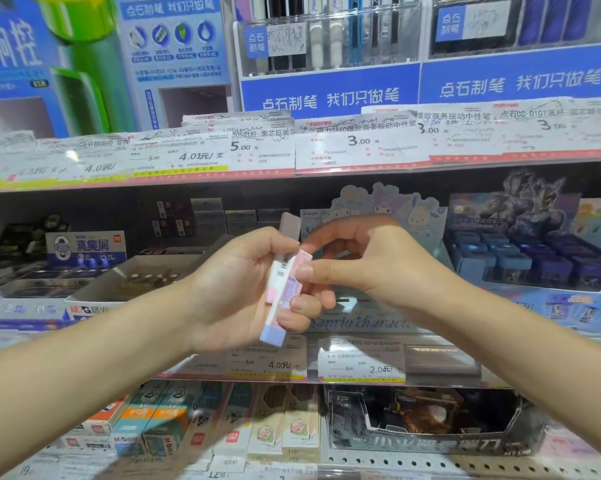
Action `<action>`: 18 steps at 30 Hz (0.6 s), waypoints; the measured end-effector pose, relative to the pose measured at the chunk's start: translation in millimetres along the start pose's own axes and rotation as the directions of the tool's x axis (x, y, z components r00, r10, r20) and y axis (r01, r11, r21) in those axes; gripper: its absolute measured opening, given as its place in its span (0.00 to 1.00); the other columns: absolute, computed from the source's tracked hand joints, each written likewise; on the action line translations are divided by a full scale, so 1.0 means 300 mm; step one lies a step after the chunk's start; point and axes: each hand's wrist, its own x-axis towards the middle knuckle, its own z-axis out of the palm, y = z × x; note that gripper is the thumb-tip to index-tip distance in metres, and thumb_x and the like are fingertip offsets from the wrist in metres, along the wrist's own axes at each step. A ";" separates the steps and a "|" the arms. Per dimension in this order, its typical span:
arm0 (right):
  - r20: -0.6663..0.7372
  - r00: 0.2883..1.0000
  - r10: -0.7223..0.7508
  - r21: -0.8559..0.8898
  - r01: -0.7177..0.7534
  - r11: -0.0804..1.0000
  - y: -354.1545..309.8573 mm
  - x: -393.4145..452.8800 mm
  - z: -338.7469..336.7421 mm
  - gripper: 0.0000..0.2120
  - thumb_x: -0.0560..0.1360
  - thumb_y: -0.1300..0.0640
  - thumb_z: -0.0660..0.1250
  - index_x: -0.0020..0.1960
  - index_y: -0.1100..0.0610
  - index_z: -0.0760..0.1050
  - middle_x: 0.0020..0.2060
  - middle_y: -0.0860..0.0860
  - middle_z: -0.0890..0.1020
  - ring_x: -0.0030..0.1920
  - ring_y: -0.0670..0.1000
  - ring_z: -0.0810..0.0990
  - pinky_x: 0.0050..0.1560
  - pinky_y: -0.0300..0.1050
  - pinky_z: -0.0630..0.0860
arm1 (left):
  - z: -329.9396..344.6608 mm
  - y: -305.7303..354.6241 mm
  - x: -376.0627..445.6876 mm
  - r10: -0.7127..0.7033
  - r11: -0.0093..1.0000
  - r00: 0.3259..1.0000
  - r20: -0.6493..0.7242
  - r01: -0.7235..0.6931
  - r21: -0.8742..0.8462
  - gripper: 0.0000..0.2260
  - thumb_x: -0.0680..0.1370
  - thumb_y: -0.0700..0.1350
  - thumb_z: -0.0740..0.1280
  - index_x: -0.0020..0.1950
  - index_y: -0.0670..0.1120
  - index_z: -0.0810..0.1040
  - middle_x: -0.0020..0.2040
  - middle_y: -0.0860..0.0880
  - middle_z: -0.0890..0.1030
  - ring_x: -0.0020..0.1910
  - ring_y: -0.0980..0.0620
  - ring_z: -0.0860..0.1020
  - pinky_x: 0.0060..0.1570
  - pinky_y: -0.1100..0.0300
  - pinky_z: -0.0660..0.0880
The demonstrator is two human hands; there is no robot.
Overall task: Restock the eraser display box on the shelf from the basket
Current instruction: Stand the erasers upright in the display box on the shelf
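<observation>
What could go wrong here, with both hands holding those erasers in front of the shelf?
The left hand holds several erasers bunched together while the right hand pinches one; pulling it free could loosen the rest and drop them. The display box sits mostly hidden behind the hands, so an eraser might be placed crooked.

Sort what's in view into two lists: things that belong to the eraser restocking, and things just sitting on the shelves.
Belongs to the job:
- erasers, a small stack gripped in the left hand
- right hand, fingers pinching the pink top eraser
- character display box behind the hands

Just sitting there:
- blue sharpener boxes
- price tags
- pencil boxes
- pen display
</observation>
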 end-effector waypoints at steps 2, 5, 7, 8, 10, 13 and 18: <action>0.037 0.999 0.017 0.069 -0.019 0.997 0.000 0.000 -0.012 0.06 0.66 0.62 0.73 0.38 0.53 0.79 0.35 0.57 0.83 0.35 0.45 0.79 0.43 0.42 0.75 | -0.002 0.005 -0.004 0.031 1.000 0.999 -0.023 -0.031 -0.004 0.12 0.70 0.47 0.55 0.45 0.41 0.71 0.36 0.41 0.73 0.27 0.52 0.69 0.26 0.65 0.63; 0.033 0.998 0.052 0.263 -0.058 0.963 0.009 0.002 -0.033 0.04 0.68 0.65 0.70 0.39 0.57 0.78 0.33 0.50 0.82 0.33 0.43 0.79 0.37 0.34 0.75 | -0.005 0.017 -0.013 0.164 0.983 0.974 -0.158 -0.147 0.112 0.17 0.70 0.44 0.53 0.40 0.36 0.79 0.32 0.38 0.77 0.25 0.50 0.72 0.23 0.64 0.69; 0.001 0.996 0.092 0.398 -0.085 0.914 0.021 0.002 -0.044 0.04 0.68 0.65 0.68 0.39 0.57 0.77 0.32 0.49 0.83 0.33 0.44 0.81 0.36 0.32 0.76 | -0.006 0.020 -0.019 0.260 0.956 0.936 -0.236 -0.216 0.197 0.20 0.74 0.41 0.50 0.34 0.37 0.79 0.30 0.38 0.77 0.24 0.50 0.72 0.22 0.64 0.71; -0.017 0.993 0.118 0.467 -0.096 0.879 0.026 0.002 -0.048 0.05 0.69 0.67 0.67 0.39 0.58 0.76 0.32 0.50 0.84 0.33 0.44 0.82 0.35 0.32 0.77 | -0.011 0.020 -0.020 0.291 0.947 0.919 -0.267 -0.237 0.217 0.19 0.75 0.40 0.49 0.34 0.36 0.77 0.30 0.38 0.77 0.24 0.50 0.72 0.22 0.64 0.71; -0.047 0.984 0.172 0.590 -0.112 0.800 0.031 0.000 -0.052 0.06 0.72 0.69 0.65 0.40 0.60 0.75 0.32 0.52 0.84 0.34 0.45 0.83 0.33 0.31 0.78 | -0.018 0.018 -0.021 0.331 0.935 0.888 -0.320 -0.263 0.236 0.15 0.75 0.39 0.49 0.39 0.36 0.73 0.30 0.40 0.76 0.24 0.51 0.70 0.21 0.64 0.69; -0.080 0.971 0.226 0.677 -0.114 0.728 0.042 -0.005 -0.051 0.05 0.72 0.69 0.64 0.40 0.62 0.74 0.32 0.54 0.84 0.35 0.48 0.85 0.34 0.32 0.79 | -0.021 0.016 -0.026 0.382 0.920 0.863 -0.332 -0.321 0.224 0.10 0.74 0.35 0.51 0.44 0.38 0.71 0.31 0.43 0.72 0.23 0.54 0.63 0.22 0.65 0.59; -0.073 0.975 0.211 0.512 -0.145 0.847 0.051 -0.020 -0.044 0.06 0.70 0.70 0.67 0.38 0.62 0.73 0.30 0.55 0.83 0.34 0.51 0.84 0.36 0.35 0.81 | -0.021 0.014 -0.034 0.515 0.802 0.798 -0.312 -0.320 0.505 0.04 0.75 0.34 0.63 0.43 0.38 0.78 0.29 0.49 0.64 0.25 0.56 0.59 0.29 0.63 0.55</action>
